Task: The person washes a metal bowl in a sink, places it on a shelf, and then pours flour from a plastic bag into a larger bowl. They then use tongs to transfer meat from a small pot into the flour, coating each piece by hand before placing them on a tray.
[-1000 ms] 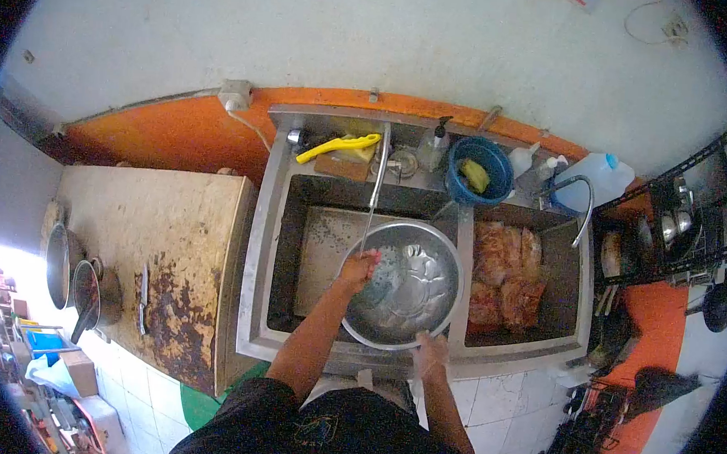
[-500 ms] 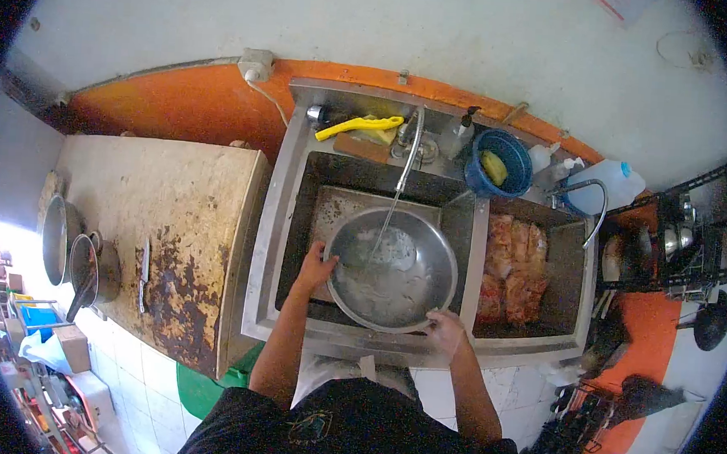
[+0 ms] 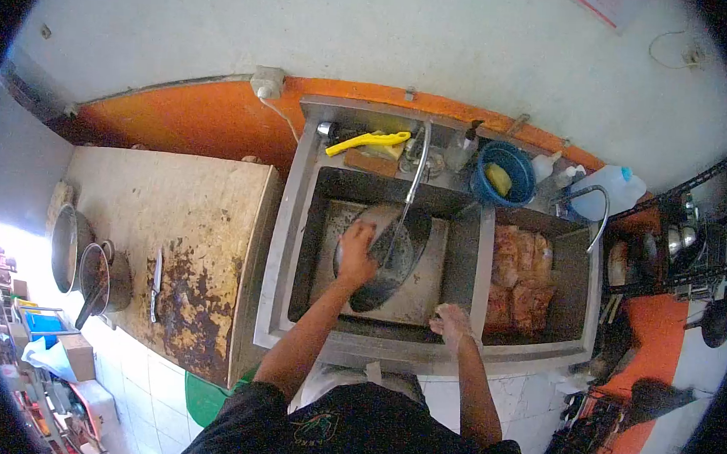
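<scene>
In the left basin of a steel sink (image 3: 452, 270), a round metal bowl (image 3: 399, 258) stands tilted steeply on its side under the tap (image 3: 421, 168). My left hand (image 3: 357, 256) grips the bowl at its upper left side, the hand partly covering it. Thin water from the spout runs down toward the bowl. My right hand (image 3: 456, 326), apparently in a clear plastic glove, is apart from the bowl near the basin's front right corner. Its fingers are curled in, and whatever they may hold is too small to make out.
Packs of reddish meat (image 3: 523, 278) lie in the right basin. Behind the sink stand a blue bucket (image 3: 484, 189), a yellow-handled brush (image 3: 367, 142), bottles and a jug (image 3: 611, 192). A knife (image 3: 157, 285) and pots (image 3: 106, 282) rest on the worn table (image 3: 158, 189) at left.
The bowl has gone from nearly level and holding water to tipped on its side. My left hand moved up and right with it; my right hand let go of the rim.
</scene>
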Demonstrator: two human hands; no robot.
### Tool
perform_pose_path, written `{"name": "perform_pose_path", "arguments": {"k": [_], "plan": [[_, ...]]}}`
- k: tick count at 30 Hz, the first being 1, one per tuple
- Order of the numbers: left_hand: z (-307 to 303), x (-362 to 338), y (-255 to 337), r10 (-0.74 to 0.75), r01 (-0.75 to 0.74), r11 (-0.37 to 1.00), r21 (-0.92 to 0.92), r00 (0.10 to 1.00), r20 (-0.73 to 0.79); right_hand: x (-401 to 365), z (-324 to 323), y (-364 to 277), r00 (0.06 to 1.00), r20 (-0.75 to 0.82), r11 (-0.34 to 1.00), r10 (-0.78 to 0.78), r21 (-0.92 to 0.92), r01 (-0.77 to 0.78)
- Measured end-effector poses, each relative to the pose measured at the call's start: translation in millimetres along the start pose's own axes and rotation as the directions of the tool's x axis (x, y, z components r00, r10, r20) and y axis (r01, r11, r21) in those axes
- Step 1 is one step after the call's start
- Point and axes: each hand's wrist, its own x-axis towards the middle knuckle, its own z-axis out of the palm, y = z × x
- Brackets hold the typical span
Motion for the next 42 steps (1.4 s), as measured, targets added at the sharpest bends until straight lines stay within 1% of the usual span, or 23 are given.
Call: {"name": "perform_pose_path", "arguments": {"k": [2, 3, 5, 10, 12, 13, 15, 16, 17, 18, 19, 20, 22, 24, 27, 28, 30, 31, 33, 35, 37, 40, 42], "plan": [[32, -1, 4, -0.031, -0.093, 0.907, 0.411, 0.958, 0.286, -15, -8, -5, 1.0, 0.017, 1.0, -0.006, 0.03, 0.005], [45, -4, -4, -0.017, -0.101, 0.907, 0.408, 0.961, 0.277, -21, -11, -9, 0.999, 0.041, 0.998, -0.007, 0.062, 0.004], [61, -3, -5, 0.236, -0.461, 0.825, 0.328, 0.807, 0.541, -29, -19, -13, 0.995, 0.06, 0.991, -0.079, 0.111, 0.072], [34, -17, 24, 0.465, -0.717, 0.664, 0.21, 0.617, 0.635, -66, -34, -11, 0.984, -0.023, 0.955, -0.177, 0.24, 0.177], [17, -15, 39, 0.491, -0.796, 0.597, 0.103, 0.464, 0.738, -61, -46, 9, 0.884, -0.009, 0.884, -0.468, 0.006, 0.468], [19, -14, 37, 0.489, -0.801, 0.59, 0.104, 0.457, 0.743, -71, -41, 1, 0.831, 0.006, 0.829, -0.557, -0.067, 0.556], [27, -13, 30, 0.529, -0.763, 0.645, 0.042, 0.485, 0.697, -92, -35, -19, 0.972, -0.056, 0.931, -0.227, 0.281, 0.234], [32, -7, 23, 0.529, -0.767, 0.64, 0.049, 0.486, 0.696, -74, -40, -4, 0.971, -0.051, 0.929, -0.235, 0.283, 0.24], [40, -1, 14, 0.49, -0.721, 0.681, 0.13, 0.581, 0.65, -41, -53, 28, 0.872, -0.006, 0.869, -0.49, -0.084, 0.488], [50, 4, 3, 0.449, -0.664, 0.72, 0.202, 0.667, 0.594, -33, -57, 34, 0.803, 0.059, 0.766, -0.593, -0.265, 0.585], [61, 8, -14, 0.458, -0.668, 0.717, 0.198, 0.666, 0.589, -25, -60, 38, 0.719, 0.123, 0.619, -0.684, -0.424, 0.661], [71, 10, -37, 0.297, -0.507, 0.796, 0.33, 0.803, 0.517, -33, -56, 31, 0.785, 0.071, 0.738, -0.616, -0.296, 0.606], [60, 11, -45, 0.118, -0.316, 0.844, 0.435, 0.898, 0.424, -62, -48, 8, 0.848, 0.027, 0.835, -0.529, -0.162, 0.526], [23, 13, -42, 0.079, -0.152, 0.966, 0.21, 0.944, 0.321, -92, -36, -19, 0.949, -0.092, 0.915, -0.303, 0.25, 0.316], [17, 0, -109, -0.068, 0.084, 0.964, -0.253, 0.995, 0.073, -93, -40, -21, 0.969, -0.042, 0.944, -0.243, 0.218, 0.247], [7, -1, -108, -0.069, 0.085, 0.966, -0.245, 0.995, 0.074, -87, -43, -13, 0.97, -0.036, 0.944, -0.24, 0.223, 0.242], [-10, 0, -105, -0.449, 0.484, 0.816, -0.317, 0.875, 0.18, -69, -43, 3, 0.96, -0.045, 0.897, -0.275, 0.346, 0.273], [-11, -2, -122, -0.45, 0.484, 0.817, -0.314, 0.875, 0.178, -73, -37, -5, 0.961, -0.041, 0.897, -0.274, 0.348, 0.271], [-11, -11, -151, -0.671, 0.681, 0.557, -0.475, 0.706, 0.227, -80, -26, -24, 0.972, -0.068, 0.901, -0.225, 0.365, 0.234], [-23, -27, -164, -0.704, 0.68, 0.445, -0.583, 0.668, 0.241, -76, -23, -33, 0.972, -0.104, 0.942, -0.209, 0.244, 0.229], [-32, -39, -188, -0.459, 0.598, 0.216, -0.772, 0.76, 0.46, -67, -22, -36, 0.97, -0.147, 0.969, -0.196, 0.121, 0.214], [-50, -43, -165, -0.53, 0.759, 0.488, -0.431, 0.65, 0.544, -40, -15, -29, 0.952, -0.258, 0.985, -0.166, -0.097, 0.145], [-58, -50, -137, -0.594, 0.783, 0.551, -0.288, 0.61, 0.524, -22, -10, -24, 0.979, -0.198, 0.98, -0.039, 0.185, 0.077]]}}
